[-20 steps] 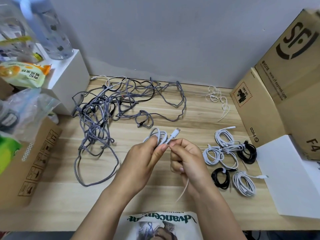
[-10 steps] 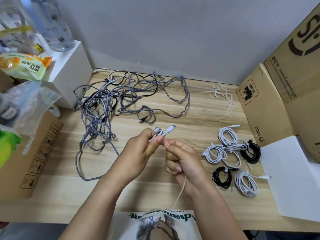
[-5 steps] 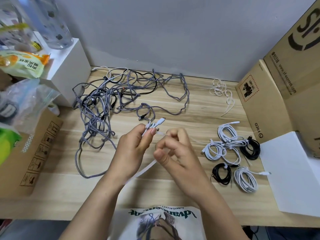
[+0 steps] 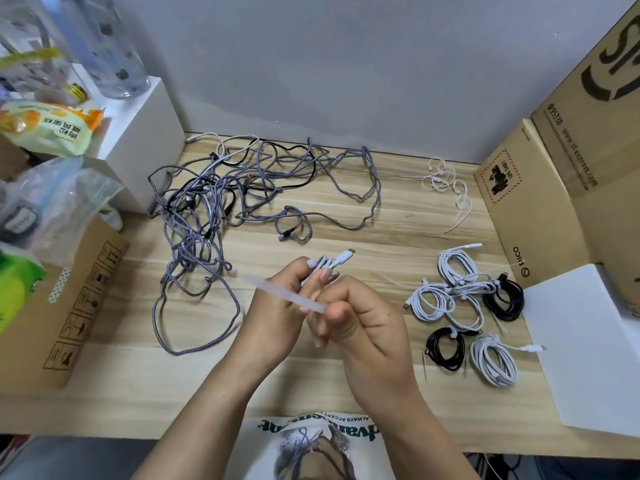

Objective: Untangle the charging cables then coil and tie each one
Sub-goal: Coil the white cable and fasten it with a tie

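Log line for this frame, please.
left hand: holds white cable | right hand: pulling tie strip | tangle: untouched

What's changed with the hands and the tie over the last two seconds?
The tie, which hung below the right hand, now sticks out leftward across the left hand. The left hand still grips the coiled white cable. The tangle and finished coils are unmoved.

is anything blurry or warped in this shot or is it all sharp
Head view: the white tie strip pulled by the right hand is motion-smeared; the tangled cables and coiled bundles stay fairly sharp; wide-angle distortion bows the cardboard boxes at the edges.
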Available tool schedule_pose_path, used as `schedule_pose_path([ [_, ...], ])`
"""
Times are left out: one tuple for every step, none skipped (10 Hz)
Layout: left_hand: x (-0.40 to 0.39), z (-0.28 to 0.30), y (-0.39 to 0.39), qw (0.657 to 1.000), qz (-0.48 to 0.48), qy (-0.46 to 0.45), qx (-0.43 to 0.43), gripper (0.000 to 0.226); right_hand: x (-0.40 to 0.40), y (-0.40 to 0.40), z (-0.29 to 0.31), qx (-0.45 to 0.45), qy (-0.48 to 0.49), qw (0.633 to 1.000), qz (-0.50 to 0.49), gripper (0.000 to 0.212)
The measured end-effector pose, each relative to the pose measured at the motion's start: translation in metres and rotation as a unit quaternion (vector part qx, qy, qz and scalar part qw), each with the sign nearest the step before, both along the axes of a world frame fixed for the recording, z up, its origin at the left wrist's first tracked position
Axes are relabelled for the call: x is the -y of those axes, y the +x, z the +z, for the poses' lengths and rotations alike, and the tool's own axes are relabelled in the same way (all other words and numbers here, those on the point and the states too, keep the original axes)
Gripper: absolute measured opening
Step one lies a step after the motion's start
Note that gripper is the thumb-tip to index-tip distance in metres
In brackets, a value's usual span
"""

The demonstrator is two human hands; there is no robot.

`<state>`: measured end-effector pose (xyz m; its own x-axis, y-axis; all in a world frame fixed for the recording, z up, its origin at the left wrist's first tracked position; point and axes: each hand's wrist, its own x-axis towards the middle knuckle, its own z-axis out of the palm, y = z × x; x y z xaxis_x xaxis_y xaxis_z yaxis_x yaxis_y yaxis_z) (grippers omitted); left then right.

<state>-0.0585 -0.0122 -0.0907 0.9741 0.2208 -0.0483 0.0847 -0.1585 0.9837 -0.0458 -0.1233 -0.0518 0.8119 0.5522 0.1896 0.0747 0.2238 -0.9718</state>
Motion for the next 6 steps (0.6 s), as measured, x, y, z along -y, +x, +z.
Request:
schedule_pose_path([
  [-0.001, -0.005, 0.005, 0.999, 0.01, 0.036, 0.025, 0.028, 0.006, 0.003, 0.003, -0.034, 0.019, 0.999, -0.001, 0.034],
  [-0.003, -0.01, 0.006, 0.997, 0.026, 0.068, 0.035, 0.023, 0.009, 0.009, 0.005, -0.07, -0.003, 0.996, -0.048, 0.028],
  [-0.004, -0.006, 0.005, 0.996, 0.031, 0.073, 0.028, 0.022, 0.01, 0.012, 0.002, -0.093, -0.047, 0.989, -0.105, 0.025],
  [-0.005, -0.01, 0.005, 0.995, 0.04, 0.089, 0.023, 0.02, 0.008, 0.012, -0.002, -0.108, -0.079, 0.981, -0.137, 0.028],
  [-0.006, -0.011, 0.005, 0.993, 0.042, 0.106, 0.018, 0.021, 0.007, 0.013, -0.005, -0.124, -0.083, 0.978, -0.143, 0.031],
  [-0.006, -0.009, 0.004, 0.993, 0.04, 0.109, 0.015, 0.021, 0.005, 0.014, -0.005, -0.141, -0.068, 0.977, -0.146, 0.03],
])
